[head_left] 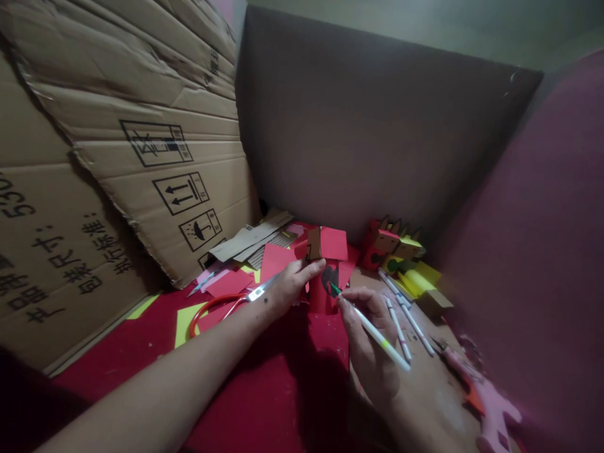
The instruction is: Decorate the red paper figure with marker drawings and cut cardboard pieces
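My left hand (285,288) grips a red paper figure (319,303) with a boxy red and cardboard head, steadying it upright. A dark, rounded patch (331,277) is on the front of its body. In my right hand (370,352) is a white marker pen (380,340), closed between thumb and fingers, its green tip at the edge of the dark patch. Whether the tip touches the paper I cannot tell. Scissors (195,321) with orange-red handles lie beside my left wrist, their blades partly hidden behind it.
Red paper scraps (229,283) and cardboard strips (255,236) are piled at left. Other boxy figures (387,242), a yellow paper piece (419,280), loose markers (418,327) and a pink glue gun (493,402) lie to the right. A large cardboard sheet (141,189) stands at left.
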Demonstrator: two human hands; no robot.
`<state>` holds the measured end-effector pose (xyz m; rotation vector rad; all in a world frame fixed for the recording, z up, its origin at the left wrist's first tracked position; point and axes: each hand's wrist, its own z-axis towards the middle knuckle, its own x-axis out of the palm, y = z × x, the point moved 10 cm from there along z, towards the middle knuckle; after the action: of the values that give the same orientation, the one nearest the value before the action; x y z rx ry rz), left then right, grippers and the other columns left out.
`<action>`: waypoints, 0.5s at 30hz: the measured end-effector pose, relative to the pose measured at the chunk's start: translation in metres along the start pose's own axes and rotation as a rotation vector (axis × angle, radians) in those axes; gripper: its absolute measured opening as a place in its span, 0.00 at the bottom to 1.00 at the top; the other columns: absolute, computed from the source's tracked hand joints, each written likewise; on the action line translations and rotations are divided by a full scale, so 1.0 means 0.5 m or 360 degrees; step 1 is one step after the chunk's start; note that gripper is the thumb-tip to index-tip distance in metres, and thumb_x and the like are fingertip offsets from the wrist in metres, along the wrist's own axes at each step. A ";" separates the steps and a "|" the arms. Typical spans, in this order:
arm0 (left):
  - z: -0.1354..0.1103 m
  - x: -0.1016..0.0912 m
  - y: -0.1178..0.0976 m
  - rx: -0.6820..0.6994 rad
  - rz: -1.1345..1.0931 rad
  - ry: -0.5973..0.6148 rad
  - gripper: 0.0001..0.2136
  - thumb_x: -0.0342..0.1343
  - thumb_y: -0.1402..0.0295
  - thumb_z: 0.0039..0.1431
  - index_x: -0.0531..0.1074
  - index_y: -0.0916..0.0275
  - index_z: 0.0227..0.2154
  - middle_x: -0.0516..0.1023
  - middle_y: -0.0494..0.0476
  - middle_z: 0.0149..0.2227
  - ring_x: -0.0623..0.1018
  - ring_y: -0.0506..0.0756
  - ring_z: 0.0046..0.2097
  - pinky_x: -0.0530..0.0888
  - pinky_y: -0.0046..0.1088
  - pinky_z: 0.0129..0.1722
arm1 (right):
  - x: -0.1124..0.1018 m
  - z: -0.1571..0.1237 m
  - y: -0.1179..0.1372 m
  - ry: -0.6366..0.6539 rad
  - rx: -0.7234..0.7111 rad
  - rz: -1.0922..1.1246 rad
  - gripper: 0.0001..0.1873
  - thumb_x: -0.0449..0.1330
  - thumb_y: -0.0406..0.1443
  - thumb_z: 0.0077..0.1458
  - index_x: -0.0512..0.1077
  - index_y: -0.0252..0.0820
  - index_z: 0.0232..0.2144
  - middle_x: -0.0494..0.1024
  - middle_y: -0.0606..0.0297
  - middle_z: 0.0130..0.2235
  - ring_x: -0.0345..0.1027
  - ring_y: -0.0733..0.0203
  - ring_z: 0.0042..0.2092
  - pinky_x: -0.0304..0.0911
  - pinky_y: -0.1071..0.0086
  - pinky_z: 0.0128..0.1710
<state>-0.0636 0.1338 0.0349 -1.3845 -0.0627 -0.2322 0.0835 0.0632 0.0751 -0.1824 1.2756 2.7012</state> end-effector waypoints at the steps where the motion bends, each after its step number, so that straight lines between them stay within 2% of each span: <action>1: 0.000 -0.001 0.000 -0.0002 0.0022 -0.0001 0.22 0.58 0.48 0.53 0.76 0.65 0.34 0.77 0.56 0.27 0.74 0.53 0.27 0.66 0.25 0.22 | 0.001 0.000 0.000 0.0006 -0.0007 0.0001 0.04 0.58 0.37 0.59 0.70 0.43 0.37 0.74 0.67 0.30 0.68 0.62 0.29 0.60 0.70 0.26; 10: 0.002 0.000 0.009 -0.0074 0.0092 0.0016 0.21 0.57 0.48 0.55 0.74 0.65 0.34 0.70 0.49 0.21 0.69 0.49 0.22 0.64 0.23 0.21 | 0.005 0.000 -0.012 0.0046 0.0000 -0.0014 0.03 0.58 0.36 0.60 0.69 0.45 0.37 0.73 0.68 0.31 0.68 0.63 0.32 0.61 0.71 0.31; 15: 0.001 0.003 0.008 -0.0083 0.0076 0.0046 0.21 0.57 0.48 0.56 0.75 0.64 0.32 0.68 0.48 0.20 0.67 0.48 0.21 0.63 0.22 0.20 | 0.002 -0.003 0.000 0.0034 -0.0059 -0.0008 0.01 0.58 0.35 0.59 0.69 0.46 0.36 0.72 0.70 0.29 0.66 0.65 0.29 0.60 0.72 0.28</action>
<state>-0.0612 0.1347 0.0316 -1.4324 0.0004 -0.2148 0.0828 0.0620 0.0743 -0.2186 1.2296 2.7276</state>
